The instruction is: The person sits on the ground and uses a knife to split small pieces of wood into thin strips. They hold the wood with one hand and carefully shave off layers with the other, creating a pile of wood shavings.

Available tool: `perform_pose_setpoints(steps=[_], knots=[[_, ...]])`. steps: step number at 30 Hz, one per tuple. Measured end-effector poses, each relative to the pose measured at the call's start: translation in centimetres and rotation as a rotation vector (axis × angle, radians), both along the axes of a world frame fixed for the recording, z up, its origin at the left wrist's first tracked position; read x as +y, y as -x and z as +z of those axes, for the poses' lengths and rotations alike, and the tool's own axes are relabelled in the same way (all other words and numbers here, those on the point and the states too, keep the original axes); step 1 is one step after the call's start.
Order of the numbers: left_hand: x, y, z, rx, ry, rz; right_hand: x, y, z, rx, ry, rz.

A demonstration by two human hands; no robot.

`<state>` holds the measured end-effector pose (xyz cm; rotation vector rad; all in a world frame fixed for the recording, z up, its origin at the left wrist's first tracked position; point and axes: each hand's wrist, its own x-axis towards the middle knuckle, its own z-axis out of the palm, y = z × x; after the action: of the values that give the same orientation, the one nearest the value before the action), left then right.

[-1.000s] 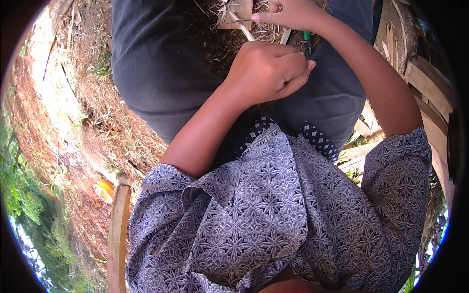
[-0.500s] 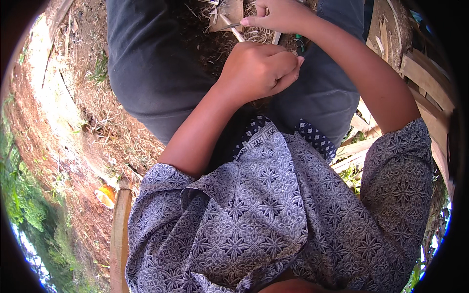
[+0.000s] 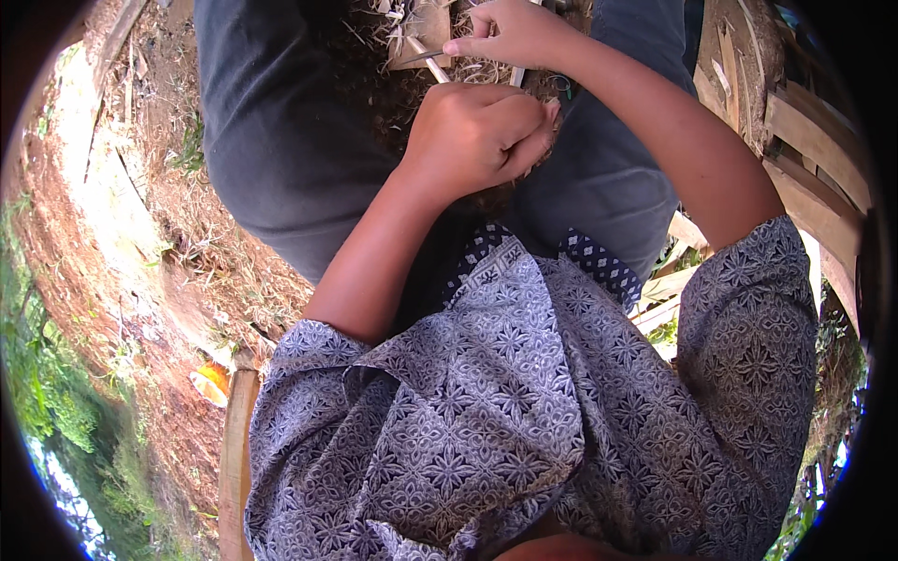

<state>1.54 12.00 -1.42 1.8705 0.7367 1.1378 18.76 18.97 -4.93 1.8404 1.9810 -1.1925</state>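
My left hand [image 3: 482,131] is closed in a fist between my knees, around a slim pale wooden stick [image 3: 433,67] whose end sticks out beyond the knuckles. Farther out, my right hand [image 3: 510,35] is closed on a knife, its handle hidden by the fingers. The thin dark knife blade [image 3: 423,58] lies across the stick near its far end, pointing left. A second pale strip [image 3: 517,77] shows between the two hands; I cannot tell what it belongs to.
Shavings and a flat brown piece [image 3: 432,23] lie on the ground between my dark trouser legs [image 3: 281,140]. Split wooden slats [image 3: 814,131] are stacked at the right. A wooden post [image 3: 236,449] and an orange-and-white object [image 3: 211,383] are at lower left.
Both hands, with the stick and the knife, have shifted slightly left in the view, and my legs a little too. The blade still crosses the stick near its far end.
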Motion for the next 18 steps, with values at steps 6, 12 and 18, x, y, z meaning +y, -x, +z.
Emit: perform_pose_setpoints(steps=[6,12,18], knots=[[2.2,3.1,0.8,-0.065,0.186,0.005,-4.8,-2.0,-1.9,0.379,0.037,-0.151],[6.3,3.2,0.5,-0.441,0.541,0.040,-8.2,-0.4,2.5,0.305,-0.105,-0.288],[8.9,3.9,-1.1,-0.460,0.500,-0.037,-7.7,3.6,4.7,0.248,-0.276,-0.269]])
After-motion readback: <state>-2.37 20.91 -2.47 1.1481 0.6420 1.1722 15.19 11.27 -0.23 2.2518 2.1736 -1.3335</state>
